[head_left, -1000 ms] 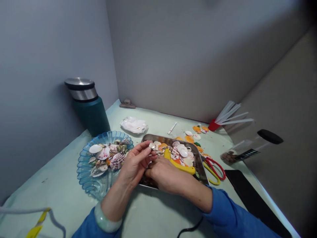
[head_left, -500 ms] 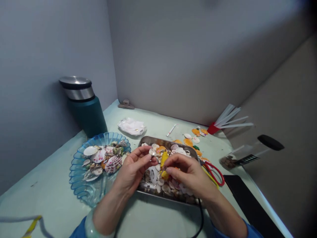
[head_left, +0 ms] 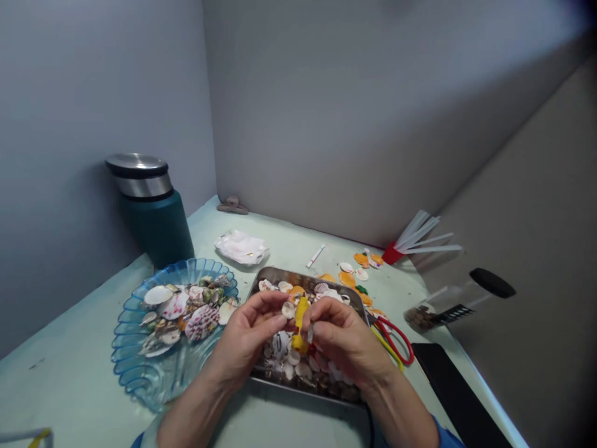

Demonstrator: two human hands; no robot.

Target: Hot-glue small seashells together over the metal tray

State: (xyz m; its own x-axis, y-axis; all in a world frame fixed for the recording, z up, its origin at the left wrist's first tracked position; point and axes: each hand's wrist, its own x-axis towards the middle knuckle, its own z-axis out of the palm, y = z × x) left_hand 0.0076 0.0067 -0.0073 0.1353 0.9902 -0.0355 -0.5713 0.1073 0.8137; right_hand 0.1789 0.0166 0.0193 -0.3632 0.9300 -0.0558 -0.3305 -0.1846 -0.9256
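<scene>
A small white seashell point(head_left: 288, 309) is pinched between the thumb and fingers of my left hand point(head_left: 249, 326), above the metal tray point(head_left: 298, 388). My right hand point(head_left: 342, 333) is closed in a pinch close by, with a small pale bit at its fingertips too small to name. Between the two hands shows a yellow tool point(head_left: 300, 342), perhaps a glue gun, partly hidden by my right fingers. Loose shells point(head_left: 303, 371) fill the tray under my hands.
Left stands a blue scalloped plate point(head_left: 122, 339) of shells, before a teal bottle point(head_left: 158, 224). A white packet point(head_left: 241, 247) lies behind the tray. Rightward are orange shells point(head_left: 347, 278), red-handled scissors point(head_left: 396, 341), white sticks point(head_left: 417, 233) in a red holder, a jar point(head_left: 422, 317) and a black slab point(head_left: 459, 392).
My right hand has come closer to my left, and its fingertips now overlap the yellow tool. The shell stays in my left hand. The whole view has shifted slightly.
</scene>
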